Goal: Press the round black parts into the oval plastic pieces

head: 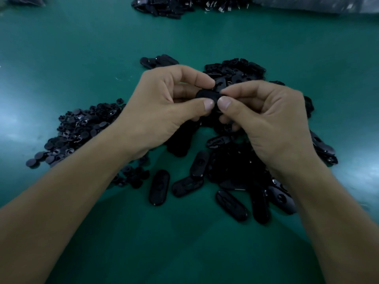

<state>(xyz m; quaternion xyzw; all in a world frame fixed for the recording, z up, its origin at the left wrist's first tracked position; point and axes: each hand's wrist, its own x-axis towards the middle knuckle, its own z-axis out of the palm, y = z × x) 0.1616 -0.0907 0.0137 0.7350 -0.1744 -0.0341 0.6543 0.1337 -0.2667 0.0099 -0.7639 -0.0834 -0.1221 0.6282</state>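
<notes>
Both hands meet above the middle of the green table, holding one black oval plastic piece (pixel 207 95) between them. My left hand (pixel 164 103) pinches its left end between thumb and forefinger. My right hand (pixel 264 115) pinches its right end the same way. Whether a round part sits in the piece is hidden by the fingers. A pile of round black parts (pixel 82 128) lies to the left. Loose oval pieces (pixel 231 167) are heaped under and in front of my right hand.
A small group of black pieces (pixel 158 60) lies beyond my left hand. Another heap of black parts (pixel 184 5) sits at the far table edge, beside clear plastic bags (pixel 328 3). Bare green table surface (pixel 184 242) shows near me.
</notes>
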